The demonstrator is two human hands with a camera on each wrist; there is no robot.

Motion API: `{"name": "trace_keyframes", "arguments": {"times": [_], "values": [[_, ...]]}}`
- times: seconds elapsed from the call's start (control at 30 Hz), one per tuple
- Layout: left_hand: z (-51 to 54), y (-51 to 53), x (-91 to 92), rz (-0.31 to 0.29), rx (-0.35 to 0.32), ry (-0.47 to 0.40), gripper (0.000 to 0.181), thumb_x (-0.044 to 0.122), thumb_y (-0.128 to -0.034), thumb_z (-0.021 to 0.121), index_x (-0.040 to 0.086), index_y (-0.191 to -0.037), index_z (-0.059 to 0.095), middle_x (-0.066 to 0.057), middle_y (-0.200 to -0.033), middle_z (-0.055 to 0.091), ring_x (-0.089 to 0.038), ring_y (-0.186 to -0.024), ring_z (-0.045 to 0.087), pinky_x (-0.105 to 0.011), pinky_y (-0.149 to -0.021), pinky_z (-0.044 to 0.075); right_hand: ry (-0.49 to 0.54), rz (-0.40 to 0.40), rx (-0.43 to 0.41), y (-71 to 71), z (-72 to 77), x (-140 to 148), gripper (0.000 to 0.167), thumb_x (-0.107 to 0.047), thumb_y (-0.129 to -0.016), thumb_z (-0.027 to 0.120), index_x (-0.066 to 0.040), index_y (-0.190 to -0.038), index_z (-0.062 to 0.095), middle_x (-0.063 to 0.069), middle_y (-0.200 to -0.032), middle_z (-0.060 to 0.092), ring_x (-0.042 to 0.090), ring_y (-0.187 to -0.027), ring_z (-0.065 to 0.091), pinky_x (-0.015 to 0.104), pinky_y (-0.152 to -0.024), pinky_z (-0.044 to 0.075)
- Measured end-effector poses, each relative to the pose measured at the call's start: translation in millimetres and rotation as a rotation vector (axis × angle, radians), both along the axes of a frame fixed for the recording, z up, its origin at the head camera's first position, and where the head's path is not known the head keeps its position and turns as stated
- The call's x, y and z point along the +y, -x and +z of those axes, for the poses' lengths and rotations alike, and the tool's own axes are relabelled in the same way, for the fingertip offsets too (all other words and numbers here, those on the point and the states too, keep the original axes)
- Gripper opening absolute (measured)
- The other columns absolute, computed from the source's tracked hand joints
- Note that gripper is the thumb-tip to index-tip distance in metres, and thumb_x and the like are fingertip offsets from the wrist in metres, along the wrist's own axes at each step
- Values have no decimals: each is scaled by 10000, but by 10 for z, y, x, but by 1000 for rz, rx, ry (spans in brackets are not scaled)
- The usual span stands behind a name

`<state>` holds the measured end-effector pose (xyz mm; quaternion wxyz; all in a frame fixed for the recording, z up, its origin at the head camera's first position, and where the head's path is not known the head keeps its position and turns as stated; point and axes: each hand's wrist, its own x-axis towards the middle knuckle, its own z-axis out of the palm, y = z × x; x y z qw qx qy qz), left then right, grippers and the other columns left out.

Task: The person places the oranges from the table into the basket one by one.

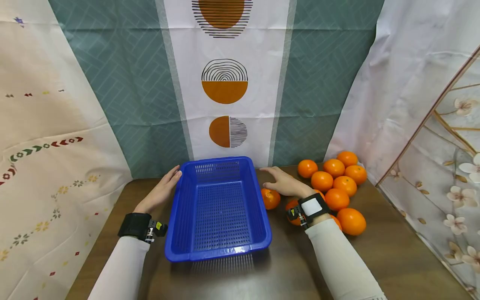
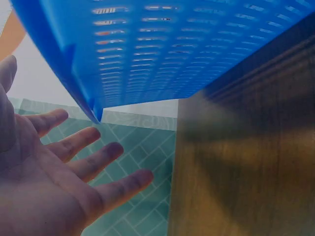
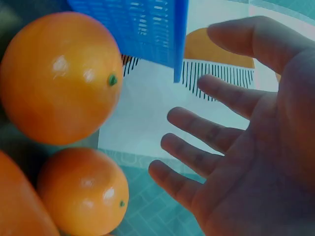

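Observation:
A blue plastic basket (image 1: pixel 225 246) with slotted walls stands on the table, and no fruit shows inside it. My left hand (image 1: pixel 162 191) is at its left rim with the fingers spread; the left wrist view shows the palm (image 2: pixel 44 182) beside the basket wall (image 2: pixel 162 54). To the right of the basket, my right hand (image 1: pixel 285 181) hovers with loosely spread fingers and an empty palm (image 3: pixel 246 157). Just below that hand, an orange (image 1: pixel 271 199) sits close to the basket's right side. Another orange (image 1: pixel 293 211) is partly hidden by the right wrist.
Several more oranges (image 1: pixel 336 199) are grouped on the right of the brown table (image 1: pixel 397 250), reaching back to the curtain. A patterned cloth (image 1: pixel 225 137) hangs behind the basket. Light cloths (image 1: pixel 48 166) enclose the left and right sides.

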<state>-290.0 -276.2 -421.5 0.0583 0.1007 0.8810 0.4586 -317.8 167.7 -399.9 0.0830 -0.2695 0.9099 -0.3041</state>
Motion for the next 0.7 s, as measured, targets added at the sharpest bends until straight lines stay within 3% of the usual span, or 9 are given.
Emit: {"name": "trace_keyframes", "arguments": {"times": [0.13,0.3,0.53,0.7], "values": [[-102,15,-29,6,-36,-36,841,631,-1081,315,121,-1682,24,-237,-1717,74,-463,-1565,77,-694,-1205,111,16,-5,-38,-61,-27,40,666,-236,-1009,609,-44,-1598,363,279,-1579,331,467,-1427,397,618,-1158,341],[-216,-7,-51,1,-86,-146,851,623,-1078,351,154,-1682,-23,-214,-1726,28,-443,-1573,63,-672,-1213,141,32,33,-65,-86,-87,50,712,-206,-992,633,-2,-1599,321,325,-1567,278,516,-1391,401,632,-1127,371],[-306,-4,-57,-23,-105,-230,850,565,-1095,384,163,-1672,-94,-214,-1725,-17,-473,-1565,46,-704,-1194,146,4,54,-46,-107,-196,37,795,-212,-907,687,41,-1574,337,349,-1540,302,510,-1376,404,639,-1106,395],[-394,-56,-66,-20,-122,-290,852,522,-1104,403,123,-1666,-99,-232,-1718,6,-489,-1558,58,-714,-1187,155,-4,44,-23,-128,-282,26,836,-186,-848,734,49,-1558,362,346,-1518,339,507,-1382,392,645,-1102,394]]}}
